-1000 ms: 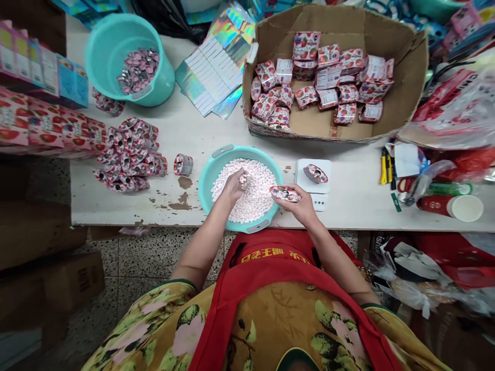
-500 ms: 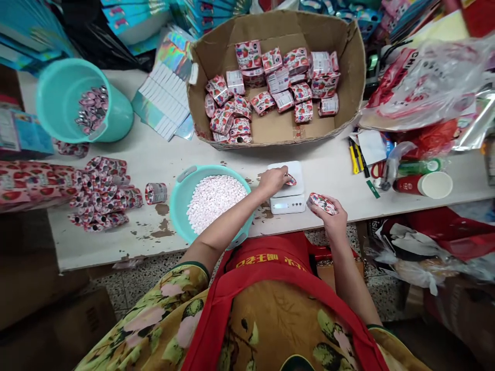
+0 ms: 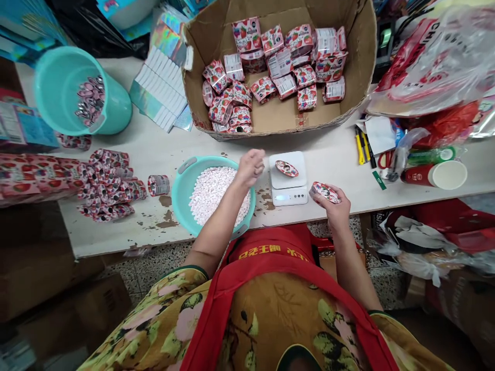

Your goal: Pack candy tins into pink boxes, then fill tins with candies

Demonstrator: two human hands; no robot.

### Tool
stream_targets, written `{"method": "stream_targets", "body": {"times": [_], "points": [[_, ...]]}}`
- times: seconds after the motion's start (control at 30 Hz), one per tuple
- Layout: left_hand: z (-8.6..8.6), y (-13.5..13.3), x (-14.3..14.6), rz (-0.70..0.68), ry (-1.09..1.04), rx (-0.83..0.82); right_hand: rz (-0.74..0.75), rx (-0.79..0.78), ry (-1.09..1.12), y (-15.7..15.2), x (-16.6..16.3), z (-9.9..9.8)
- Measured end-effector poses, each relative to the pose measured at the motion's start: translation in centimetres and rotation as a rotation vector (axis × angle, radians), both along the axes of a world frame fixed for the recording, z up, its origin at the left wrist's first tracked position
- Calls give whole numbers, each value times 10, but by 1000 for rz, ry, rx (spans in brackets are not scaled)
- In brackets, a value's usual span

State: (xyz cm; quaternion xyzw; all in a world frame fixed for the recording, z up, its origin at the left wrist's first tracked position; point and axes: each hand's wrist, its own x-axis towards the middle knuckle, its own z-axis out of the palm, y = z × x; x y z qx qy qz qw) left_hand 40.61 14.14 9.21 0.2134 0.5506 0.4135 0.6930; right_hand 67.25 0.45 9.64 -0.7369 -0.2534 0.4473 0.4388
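My right hand (image 3: 334, 207) grips a small oval strawberry-printed container (image 3: 325, 191) just right of the white digital scale (image 3: 288, 173). A second such container, an oval printed pack (image 3: 286, 168), lies on the scale's platform, touched by neither hand. My left hand (image 3: 251, 168) is over the right rim of the turquoise basin (image 3: 180, 198), its fingers curled in; what they hold, if anything, is hidden. Small white-pink pieces like candies (image 3: 211, 193) fill much of the basin.
Behind the scale stands a cardboard box (image 3: 266, 126) holding several printed packs. To the left are a turquoise bucket (image 3: 119, 111) with shiny pieces and a pile of printed packs (image 3: 108, 188). A paper cup (image 3: 433, 175) and cutters (image 3: 362, 147) lie at right.
My left hand has let go of the container on the scale and moved left to the basin. My right hand still holds its container. The view has shifted slightly.
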Motion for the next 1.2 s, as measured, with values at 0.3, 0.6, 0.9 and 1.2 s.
{"method": "stream_targets", "body": {"times": [0.3,0.6,0.9,1.2], "points": [[9,-66,-116,217,-24,-310,-32,22,12,0,-14,-3],[13,-45,-50,-220,102,-52,-61,8,5,-8,-16,-6],[9,-69,-94,-318,912,210,-100,64,-23,1,0,-21],[-5,-19,20,-664,777,655,-206,147,-161,53,23,-77]]}}
